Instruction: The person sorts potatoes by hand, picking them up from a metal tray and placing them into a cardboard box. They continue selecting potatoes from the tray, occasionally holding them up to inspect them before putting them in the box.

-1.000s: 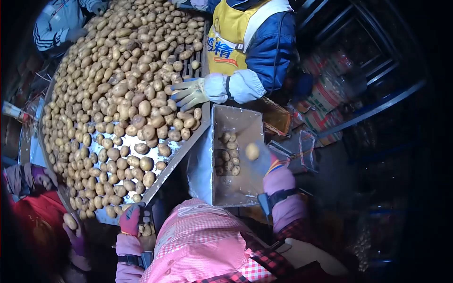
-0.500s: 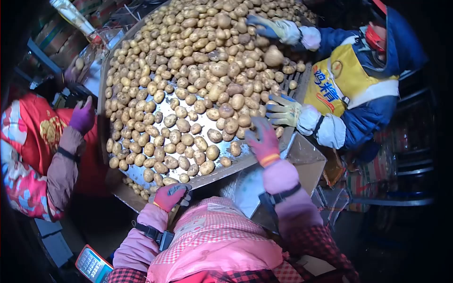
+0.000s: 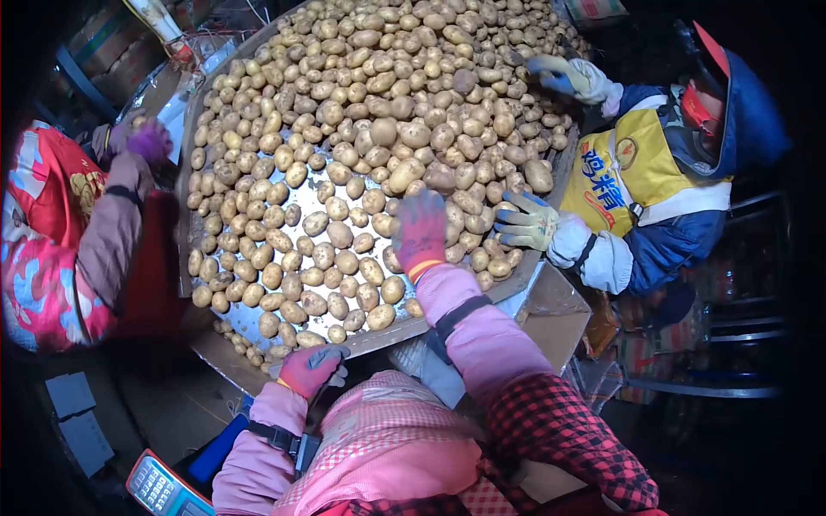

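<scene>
Left hand (image 3: 311, 371) at near edge of worktop (image 3: 387, 338), fingers part-curled; cannot tell if gripping anything. Right hand (image 3: 422, 230) has shifted from worktop's right rim inward, now within reach of potatoes (image 3: 340, 234); fingers blurred, grip unclear. Potatoes cover worktop, heaped toward far side. Co-worker's gloved hand (image 3: 527, 222) at worktop's right edge.

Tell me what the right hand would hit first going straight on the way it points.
The right hand would most likely meet the potatoes just beyond its fingers; depth is unclear from this view, so it may already be touching some.
</scene>
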The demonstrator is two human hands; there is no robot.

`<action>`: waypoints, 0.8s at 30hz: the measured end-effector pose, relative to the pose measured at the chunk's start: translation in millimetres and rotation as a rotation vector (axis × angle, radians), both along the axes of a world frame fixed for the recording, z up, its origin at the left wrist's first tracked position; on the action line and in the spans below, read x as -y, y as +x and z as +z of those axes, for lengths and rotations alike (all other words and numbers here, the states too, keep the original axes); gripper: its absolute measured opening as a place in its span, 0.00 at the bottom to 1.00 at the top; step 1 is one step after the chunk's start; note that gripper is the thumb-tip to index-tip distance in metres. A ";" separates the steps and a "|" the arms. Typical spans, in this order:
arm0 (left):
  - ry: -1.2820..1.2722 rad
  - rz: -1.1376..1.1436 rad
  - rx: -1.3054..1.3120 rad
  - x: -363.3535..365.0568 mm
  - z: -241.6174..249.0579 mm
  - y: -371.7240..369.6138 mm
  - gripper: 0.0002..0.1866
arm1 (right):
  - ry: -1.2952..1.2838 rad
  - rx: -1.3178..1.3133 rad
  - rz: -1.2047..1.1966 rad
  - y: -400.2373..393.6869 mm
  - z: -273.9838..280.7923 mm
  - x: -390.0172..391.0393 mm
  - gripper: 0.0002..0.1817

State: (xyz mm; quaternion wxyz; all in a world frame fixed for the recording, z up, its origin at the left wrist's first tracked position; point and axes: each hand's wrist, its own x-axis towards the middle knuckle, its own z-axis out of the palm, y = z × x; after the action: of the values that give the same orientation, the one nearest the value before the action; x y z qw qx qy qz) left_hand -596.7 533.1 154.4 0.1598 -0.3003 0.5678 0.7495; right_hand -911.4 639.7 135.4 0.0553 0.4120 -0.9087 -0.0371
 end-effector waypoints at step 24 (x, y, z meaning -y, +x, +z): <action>0.025 0.044 -0.016 -4.0 1.3 0.1 0.13 | 0.056 0.486 -0.388 -94.2 43.2 11.1 0.43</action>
State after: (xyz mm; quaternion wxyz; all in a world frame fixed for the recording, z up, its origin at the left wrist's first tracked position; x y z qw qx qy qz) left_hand -596.6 537.1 155.7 0.1423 -0.3049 0.5530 0.7623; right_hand -1005.6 628.6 178.6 -0.1829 0.2291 -0.9557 0.0277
